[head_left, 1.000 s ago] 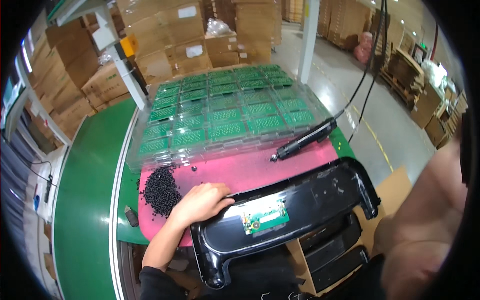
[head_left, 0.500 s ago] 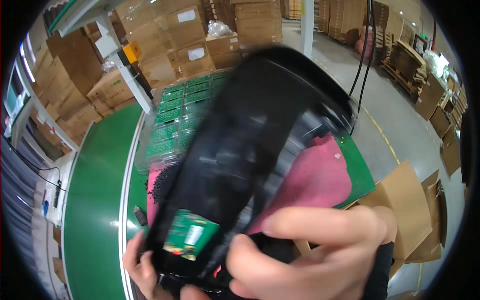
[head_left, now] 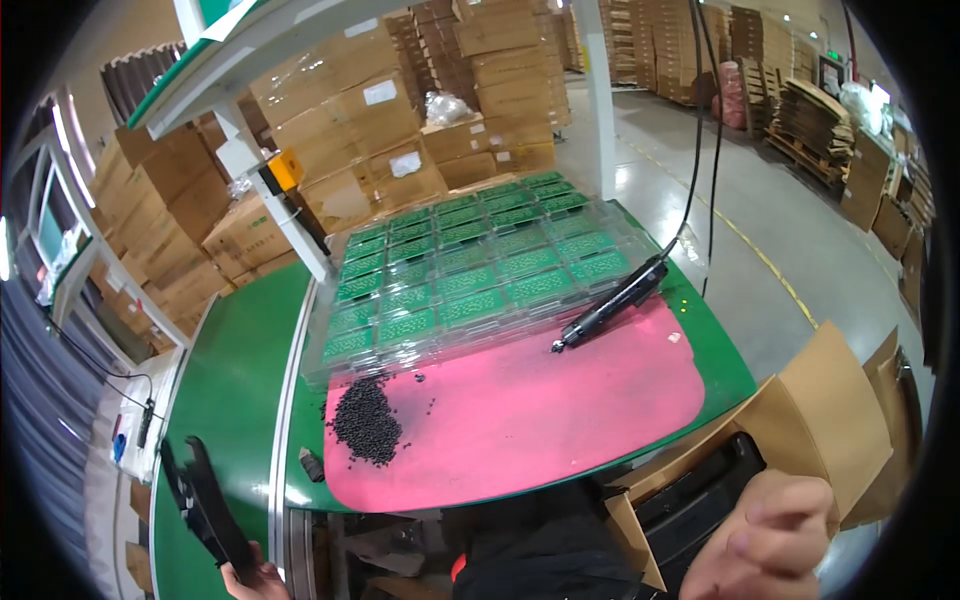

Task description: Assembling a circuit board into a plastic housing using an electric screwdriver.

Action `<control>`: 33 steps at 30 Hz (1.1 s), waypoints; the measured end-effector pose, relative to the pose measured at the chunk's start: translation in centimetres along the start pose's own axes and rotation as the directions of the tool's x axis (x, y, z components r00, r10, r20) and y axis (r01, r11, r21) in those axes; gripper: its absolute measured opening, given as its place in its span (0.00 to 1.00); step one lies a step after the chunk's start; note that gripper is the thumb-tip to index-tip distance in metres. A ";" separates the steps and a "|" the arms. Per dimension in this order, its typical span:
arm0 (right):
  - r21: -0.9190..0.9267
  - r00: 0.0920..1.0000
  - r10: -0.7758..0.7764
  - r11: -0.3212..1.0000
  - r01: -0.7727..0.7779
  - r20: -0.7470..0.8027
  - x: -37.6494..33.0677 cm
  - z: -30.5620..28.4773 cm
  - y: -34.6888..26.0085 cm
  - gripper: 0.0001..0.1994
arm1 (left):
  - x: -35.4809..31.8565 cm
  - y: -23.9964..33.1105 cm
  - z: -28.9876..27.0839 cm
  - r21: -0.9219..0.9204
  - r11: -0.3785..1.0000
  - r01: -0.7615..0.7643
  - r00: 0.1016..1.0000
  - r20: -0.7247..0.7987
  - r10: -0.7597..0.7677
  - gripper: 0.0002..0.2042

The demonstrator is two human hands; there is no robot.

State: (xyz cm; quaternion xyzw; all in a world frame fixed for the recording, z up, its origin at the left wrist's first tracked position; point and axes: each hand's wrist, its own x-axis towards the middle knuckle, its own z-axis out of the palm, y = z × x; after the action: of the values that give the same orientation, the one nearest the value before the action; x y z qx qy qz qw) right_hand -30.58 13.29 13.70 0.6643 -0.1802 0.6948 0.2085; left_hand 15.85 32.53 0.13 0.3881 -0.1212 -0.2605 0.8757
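Note:
My left hand (head_left: 255, 582) is at the bottom left edge, gripping the near end of a long black plastic housing (head_left: 205, 505) that lies on the green conveyor belt (head_left: 235, 370). My right hand (head_left: 765, 540) hovers with curled fingers at the lower right, over an open cardboard box (head_left: 830, 420) that holds black plastic parts (head_left: 700, 490). Whether it grips anything is unclear. In front of me lies a pink mat (head_left: 540, 400) with a pile of small black screws (head_left: 365, 422) on its left part.
Clear trays of green circuit boards (head_left: 460, 270) cover the back of the bench. An electric screwdriver (head_left: 612, 303) on a cable rests with its tip on the mat. A white post (head_left: 598, 90) and stacked cartons (head_left: 400, 130) stand behind.
The black housing left the pink mat, swung up past the camera and now lies on the conveyor at the left. My right hand has moved over the box at the right.

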 end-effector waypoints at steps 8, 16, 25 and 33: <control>-0.597 0.764 0.639 0.582 -0.553 -0.084 -20.4 -11.7 12.5 0.18 | 14.6 -0.3 -11.3 -0.013 0.949 -0.316 0.908 -0.293 0.299 0.21; -0.789 -0.207 0.801 -0.594 -0.159 -0.562 -54.4 -21.3 4.9 0.53 | 9.5 -7.4 4.7 0.438 0.831 -0.343 0.937 0.103 0.333 0.22; -0.534 -0.427 0.592 -0.804 -0.261 -0.684 -60.7 -25.8 3.3 0.51 | 4.1 -8.4 18.8 0.138 0.457 -0.879 0.364 0.814 0.453 0.07; -0.670 -0.384 0.634 -0.741 -0.049 -0.672 -61.7 -23.4 2.2 0.65 | 3.2 -15.7 26.3 0.019 0.578 -0.816 -0.103 0.979 -0.178 0.08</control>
State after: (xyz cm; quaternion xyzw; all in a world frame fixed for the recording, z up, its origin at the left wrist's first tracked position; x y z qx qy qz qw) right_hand -49.75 20.65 -49.04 0.0970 -0.9724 0.0326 -0.2097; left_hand 1.92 5.69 6.12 0.3224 -0.8736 -0.1217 0.3437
